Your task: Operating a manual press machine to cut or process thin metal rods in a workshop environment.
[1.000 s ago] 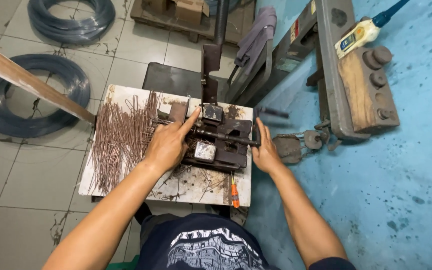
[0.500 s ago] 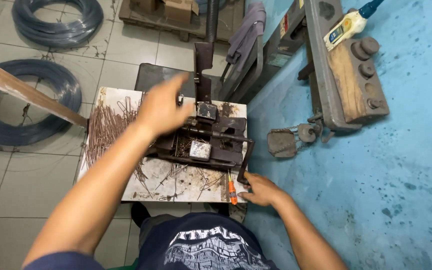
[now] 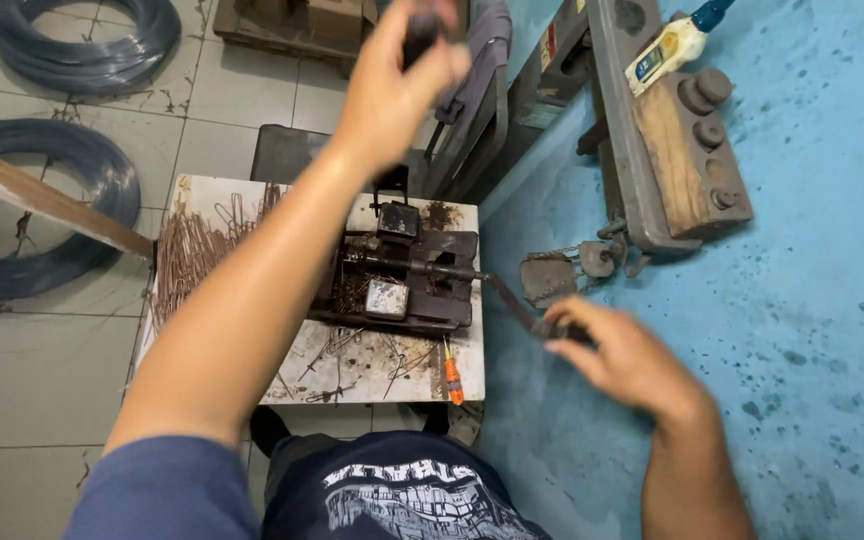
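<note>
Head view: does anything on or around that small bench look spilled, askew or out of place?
Yes. Bent wire bits lie scattered over the bench top in front of the rusty bending jig, apart from the wire pile at its left. An orange-handled screwdriver sits right at the bench's front edge, where it could drop. A wooden plank leans in from the left.

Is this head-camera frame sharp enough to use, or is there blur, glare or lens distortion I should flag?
Head view: the right hand on the lever handle is smeared by motion, and the raised left hand is soft around a dark grip; the small bench machine, wire pieces and floor tiles stay sharp; lighting is even with soft shadows and no glare; straight edges bow slightly toward the frame borders.
</note>
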